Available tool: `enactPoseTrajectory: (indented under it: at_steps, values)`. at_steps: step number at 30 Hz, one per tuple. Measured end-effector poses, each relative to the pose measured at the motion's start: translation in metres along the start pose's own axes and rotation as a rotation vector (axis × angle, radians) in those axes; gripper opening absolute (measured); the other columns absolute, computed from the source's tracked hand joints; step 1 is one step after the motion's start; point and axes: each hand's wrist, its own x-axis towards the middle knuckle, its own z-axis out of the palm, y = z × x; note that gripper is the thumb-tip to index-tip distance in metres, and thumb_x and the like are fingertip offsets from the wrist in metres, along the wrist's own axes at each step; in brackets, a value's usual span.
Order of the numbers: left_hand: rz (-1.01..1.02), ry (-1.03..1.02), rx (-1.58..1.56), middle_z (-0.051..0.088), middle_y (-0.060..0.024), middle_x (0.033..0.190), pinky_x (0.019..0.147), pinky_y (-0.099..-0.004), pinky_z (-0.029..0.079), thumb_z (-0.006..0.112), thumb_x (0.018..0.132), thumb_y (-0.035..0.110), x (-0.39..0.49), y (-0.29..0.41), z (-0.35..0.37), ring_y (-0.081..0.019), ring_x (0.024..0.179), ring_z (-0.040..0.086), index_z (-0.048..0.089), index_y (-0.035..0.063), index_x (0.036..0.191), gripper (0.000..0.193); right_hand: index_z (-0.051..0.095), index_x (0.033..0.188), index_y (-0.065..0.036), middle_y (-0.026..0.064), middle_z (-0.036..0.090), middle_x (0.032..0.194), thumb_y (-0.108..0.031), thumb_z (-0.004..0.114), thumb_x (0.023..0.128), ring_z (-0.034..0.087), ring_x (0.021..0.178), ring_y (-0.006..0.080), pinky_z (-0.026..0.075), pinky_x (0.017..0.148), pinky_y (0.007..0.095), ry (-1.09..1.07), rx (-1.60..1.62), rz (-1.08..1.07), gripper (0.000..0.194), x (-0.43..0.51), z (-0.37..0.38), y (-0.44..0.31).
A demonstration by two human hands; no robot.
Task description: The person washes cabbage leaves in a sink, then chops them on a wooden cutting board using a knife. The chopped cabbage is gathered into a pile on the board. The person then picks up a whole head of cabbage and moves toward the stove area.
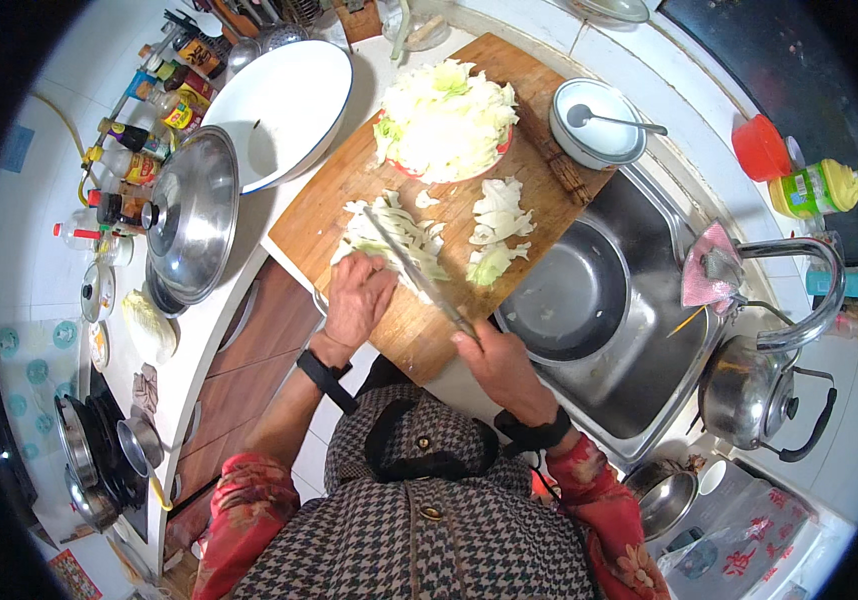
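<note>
My right hand [502, 367] grips the handle of a kitchen knife [415, 264]. Its blade lies over a pile of cut cabbage [384, 229] on the wooden cutting board [309, 214]. With curled fingers, my left hand [357, 294] presses on the near side of this pile, just left of the blade. A few loose cabbage pieces [500, 217] lie right of the knife. Farther back on the board, a red-rimmed dish [505, 144] is heaped with chopped cabbage [447, 112]. The blade hides part of the cabbage under it.
A sink [646, 360] holding a dark pan [571, 292] adjoins the board's right side. A bowl with a spoon [597, 124] and a bundled-stick brush [549, 150] sit at its right edge. To the left are a white enamel basin [279, 112] and a metal lid [196, 217].
</note>
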Motion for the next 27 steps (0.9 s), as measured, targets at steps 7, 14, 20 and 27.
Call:
enactPoseTrajectory:
  at_steps: [7,14,20,27]
  values:
    - [0.165,-0.055,-0.245,0.063,-0.0148,0.103,0.088,-0.0417,0.045,0.070,0.082,0.010,0.082,0.039,0.029,-0.0327,0.102,0.058,0.066,0.0032,0.103,0.023,0.055,0.088,0.002,0.0223,0.054,0.064,-0.027,0.056,0.100,0.056,0.058,0.0378,0.043,0.055,0.0441,0.220,0.106,0.190,0.032,-0.018,-0.060,0.009]
    - [-0.252,-0.279,-0.596,0.063,-0.0044,0.079,0.068,-0.0267,0.049,0.067,0.093,0.011,0.104,0.048,0.042,-0.0119,0.071,0.062,0.062,0.0045,0.108,0.017,0.052,0.086,0.003,0.0165,0.049,0.062,-0.024,0.056,0.100,0.043,0.053,0.0238,0.039,0.051,0.0379,0.310,0.261,0.209,0.031,-0.038,-0.070,0.026]
    - [-0.459,-0.304,-1.029,0.053,0.0064,0.078,0.067,-0.0205,0.043,0.064,0.096,0.014,0.077,0.033,-0.007,-0.0031,0.071,0.047,0.062,0.0061,0.111,0.017,0.050,0.085,0.003,0.0179,0.045,0.061,-0.024,0.057,0.100,0.040,0.052,0.0253,0.039,0.051,0.0385,0.264,0.296,0.233,0.032,-0.038,-0.065,0.030]
    - [-0.404,-0.518,-0.757,0.060,-0.0002,0.084,0.069,-0.0247,0.047,0.062,0.096,0.009,0.014,-0.016,-0.049,-0.0098,0.073,0.054,0.062,0.0025,0.112,0.017,0.049,0.083,0.002,0.0218,0.046,0.062,-0.027,0.058,0.099,0.039,0.053,0.0344,0.038,0.052,0.0413,0.096,0.186,0.140,0.034,-0.031,-0.051,0.013]
